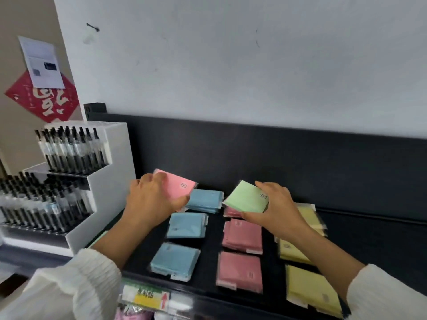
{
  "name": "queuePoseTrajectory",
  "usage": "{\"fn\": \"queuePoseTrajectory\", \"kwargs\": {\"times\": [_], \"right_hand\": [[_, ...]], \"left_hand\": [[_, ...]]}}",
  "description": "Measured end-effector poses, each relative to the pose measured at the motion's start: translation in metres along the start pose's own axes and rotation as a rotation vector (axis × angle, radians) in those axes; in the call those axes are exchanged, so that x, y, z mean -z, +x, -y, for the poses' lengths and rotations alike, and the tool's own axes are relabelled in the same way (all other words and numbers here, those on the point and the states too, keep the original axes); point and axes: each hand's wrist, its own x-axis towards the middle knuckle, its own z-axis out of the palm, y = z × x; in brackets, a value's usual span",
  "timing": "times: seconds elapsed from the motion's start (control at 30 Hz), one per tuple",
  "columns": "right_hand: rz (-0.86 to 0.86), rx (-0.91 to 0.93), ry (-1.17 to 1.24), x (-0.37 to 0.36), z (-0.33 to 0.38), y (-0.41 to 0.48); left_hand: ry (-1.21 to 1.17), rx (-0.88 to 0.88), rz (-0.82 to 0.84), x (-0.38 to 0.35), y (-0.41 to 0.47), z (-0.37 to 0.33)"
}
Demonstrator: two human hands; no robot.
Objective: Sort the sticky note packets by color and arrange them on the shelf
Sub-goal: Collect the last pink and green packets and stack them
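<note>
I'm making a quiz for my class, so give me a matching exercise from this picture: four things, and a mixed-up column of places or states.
1. left hand
2. right hand
3. blue packets
4. yellow packets

A. rightmost column on the shelf
B. holds the green packet
C. holds the pink packet
D. just left of the red packets

Pairs: 1-C, 2-B, 3-D, 4-A

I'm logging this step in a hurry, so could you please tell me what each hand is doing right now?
Left hand: holding a pink packet.
Right hand: holding a green packet.
</note>
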Motion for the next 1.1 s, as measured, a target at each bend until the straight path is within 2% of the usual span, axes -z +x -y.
{"fn": "queuePoseTrajectory", "kwargs": {"times": [0.23,0.67,0.87,1.1], "right_hand": [[-0.029,-0.042,-0.061,-0.023,0.030,0.010],[0.015,-0.004,-0.026,-0.048,0.058,0.022],[0.022,0.001,-0.045,-0.040,0.050,0.022],[0.054,-0.016,-0.089,-0.023,0.027,0.010]], "left_hand": [[-0.114,-0.012,0.005,0.006,0.023,0.038],[-0.048,0.004,-0.005,0.020,0.035,0.075],[-0.081,0.042,0.031,0.012,0.030,0.063],[-0.095,-0.010,0.091,-0.004,0.026,0.031]]}}
